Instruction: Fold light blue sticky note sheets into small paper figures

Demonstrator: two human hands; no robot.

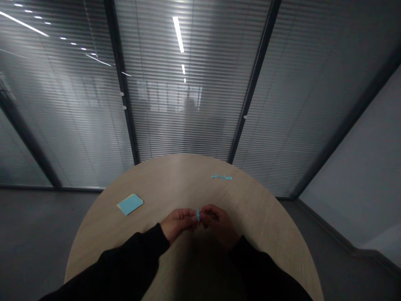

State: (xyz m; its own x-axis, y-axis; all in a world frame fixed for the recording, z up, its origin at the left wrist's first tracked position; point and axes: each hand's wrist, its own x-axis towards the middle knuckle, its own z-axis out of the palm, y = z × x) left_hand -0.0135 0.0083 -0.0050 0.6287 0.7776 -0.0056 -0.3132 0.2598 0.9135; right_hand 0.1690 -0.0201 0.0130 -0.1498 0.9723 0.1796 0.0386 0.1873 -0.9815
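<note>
Between my two hands is a small light-blue folded paper strip point(198, 215), seen nearly edge-on. My left hand point(179, 221) pinches it from the left side, with the thumb and fingers closed together. From the right, my right hand point(217, 221) grips the strip with curled fingers. Both hands are just above the near middle of the round wooden table point(175, 179). How the paper is folded is too small to make out.
A stack of paper sheets point(130, 204), blue on top with a yellowish edge beneath, lies at the left. Small light-blue paper pieces point(222, 177) lie in a line toward the table's far right edge. Glass partitions with blinds point(188, 125) stand behind the table.
</note>
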